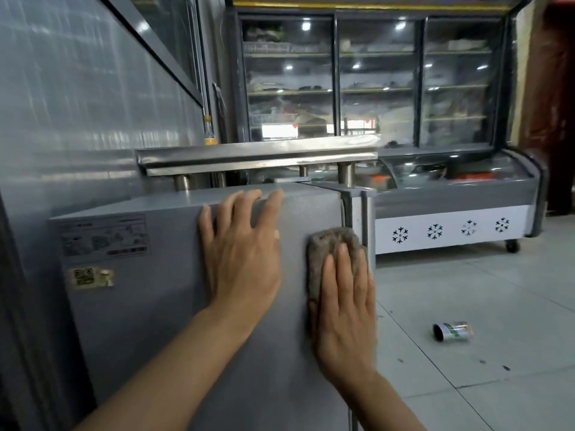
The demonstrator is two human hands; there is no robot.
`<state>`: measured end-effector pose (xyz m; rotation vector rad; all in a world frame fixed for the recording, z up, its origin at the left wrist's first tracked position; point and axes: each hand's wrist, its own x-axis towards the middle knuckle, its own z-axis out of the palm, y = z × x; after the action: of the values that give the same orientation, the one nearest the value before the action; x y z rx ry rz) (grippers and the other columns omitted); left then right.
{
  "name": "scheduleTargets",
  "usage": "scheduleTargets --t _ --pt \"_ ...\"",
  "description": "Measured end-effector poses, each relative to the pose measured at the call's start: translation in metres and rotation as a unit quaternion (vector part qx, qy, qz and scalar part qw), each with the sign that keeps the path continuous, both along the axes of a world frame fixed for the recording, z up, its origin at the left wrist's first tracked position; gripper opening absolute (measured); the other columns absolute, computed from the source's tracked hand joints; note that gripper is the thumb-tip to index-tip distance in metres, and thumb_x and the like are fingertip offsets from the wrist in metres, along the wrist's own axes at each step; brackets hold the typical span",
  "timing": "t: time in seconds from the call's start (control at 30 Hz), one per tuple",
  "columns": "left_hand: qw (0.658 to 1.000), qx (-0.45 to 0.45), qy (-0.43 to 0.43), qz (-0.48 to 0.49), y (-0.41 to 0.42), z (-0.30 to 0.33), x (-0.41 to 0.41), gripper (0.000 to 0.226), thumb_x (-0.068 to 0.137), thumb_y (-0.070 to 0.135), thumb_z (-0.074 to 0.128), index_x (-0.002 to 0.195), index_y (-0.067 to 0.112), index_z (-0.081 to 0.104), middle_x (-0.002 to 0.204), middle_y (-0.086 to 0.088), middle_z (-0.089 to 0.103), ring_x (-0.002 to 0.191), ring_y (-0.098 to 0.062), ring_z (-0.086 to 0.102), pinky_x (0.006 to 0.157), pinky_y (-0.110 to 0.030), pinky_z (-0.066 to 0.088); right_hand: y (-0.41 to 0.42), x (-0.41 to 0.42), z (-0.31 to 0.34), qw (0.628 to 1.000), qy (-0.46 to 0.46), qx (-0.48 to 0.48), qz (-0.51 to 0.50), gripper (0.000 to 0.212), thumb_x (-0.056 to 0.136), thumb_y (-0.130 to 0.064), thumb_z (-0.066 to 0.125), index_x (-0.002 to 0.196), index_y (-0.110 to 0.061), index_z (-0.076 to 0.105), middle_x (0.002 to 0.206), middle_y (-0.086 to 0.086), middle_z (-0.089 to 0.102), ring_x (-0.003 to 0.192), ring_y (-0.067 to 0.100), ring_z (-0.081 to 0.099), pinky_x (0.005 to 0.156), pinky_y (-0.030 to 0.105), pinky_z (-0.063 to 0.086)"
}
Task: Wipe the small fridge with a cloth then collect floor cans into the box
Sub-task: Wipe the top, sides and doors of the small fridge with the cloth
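Head camera view, looking down at a small grey fridge (149, 306) filling the lower left. The left hand (241, 253) lies flat on its side panel at centre, fingers straight and reaching over the top edge. At 3 o'clock from it, the right hand (345, 309) presses a grey-brown cloth (326, 253) against the panel near the fridge's right edge, fingers straight. At 4 o'clock, well apart, a can (453, 331) lies on its side on the pale tiled floor (497, 290). A glass-fronted display cooler (373, 79) stands at 12 o'clock.
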<state>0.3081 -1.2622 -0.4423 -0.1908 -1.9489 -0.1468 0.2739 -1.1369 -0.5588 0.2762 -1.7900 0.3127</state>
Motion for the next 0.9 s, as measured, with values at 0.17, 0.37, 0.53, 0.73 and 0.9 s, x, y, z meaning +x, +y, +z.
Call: scheduleTargets --t 0.17,0.37,0.53,0.73,0.9 --pt "1.000 0.008 0.007 0.000 0.002 -0.001 -0.001 0.054 0.077 0.012 0.066 0.129 0.020 0.054 0.124 -0.009 0.056 0.117 -0.033 0.048 0.104 -0.058 0.029 0.003 -0.009 0.086 0.995 0.047 -0.072 -0.043 0.059 0.091 -0.019 0.045 0.145 -0.001 0.028 0.155 0.014 0.019 0.144 0.031 0.007 0.118 0.042 0.001" --pt "1.000 0.013 0.003 -0.002 0.000 -0.002 0.002 0.054 0.078 0.011 0.065 0.130 0.020 0.053 0.127 -0.006 0.054 0.122 -0.029 0.046 0.104 -0.059 0.026 0.008 -0.005 0.036 0.996 0.037 -0.076 -0.001 0.055 0.093 -0.020 0.039 0.142 0.003 0.031 0.153 0.019 0.021 0.144 0.036 0.011 0.117 0.046 0.014" --pt "1.000 0.007 -0.028 -0.003 0.002 -0.004 0.005 0.060 0.080 0.012 0.063 0.137 0.021 0.045 0.138 -0.005 0.047 0.132 -0.027 0.037 0.105 -0.063 0.021 0.018 0.010 -0.041 0.999 -0.028 -0.035 0.009 0.058 0.084 -0.008 0.053 0.136 0.008 0.035 0.152 0.019 0.019 0.140 0.044 0.017 0.116 0.047 0.019" --pt "0.999 -0.025 -0.038 0.012 0.003 -0.037 0.000 0.083 0.073 0.013 0.065 0.146 0.025 0.028 0.157 -0.004 0.020 0.144 -0.030 0.014 0.103 -0.068 0.019 0.018 -0.006 0.060 0.994 0.047 -0.085 0.051 0.054 0.089 -0.007 0.052 0.137 0.010 0.035 0.149 0.028 0.018 0.140 0.044 0.015 0.118 0.045 0.012" --pt "0.998 -0.055 -0.022 0.027 -0.008 -0.061 -0.007 0.072 0.079 0.024 0.047 0.147 0.029 0.023 0.159 -0.001 0.011 0.145 -0.028 0.008 0.104 -0.066 0.019 0.017 -0.015 0.021 0.990 0.081 -0.101 0.055 0.048 0.092 -0.006 0.045 0.136 0.009 0.038 0.148 0.027 0.023 0.140 0.042 0.019 0.116 0.047 0.020"
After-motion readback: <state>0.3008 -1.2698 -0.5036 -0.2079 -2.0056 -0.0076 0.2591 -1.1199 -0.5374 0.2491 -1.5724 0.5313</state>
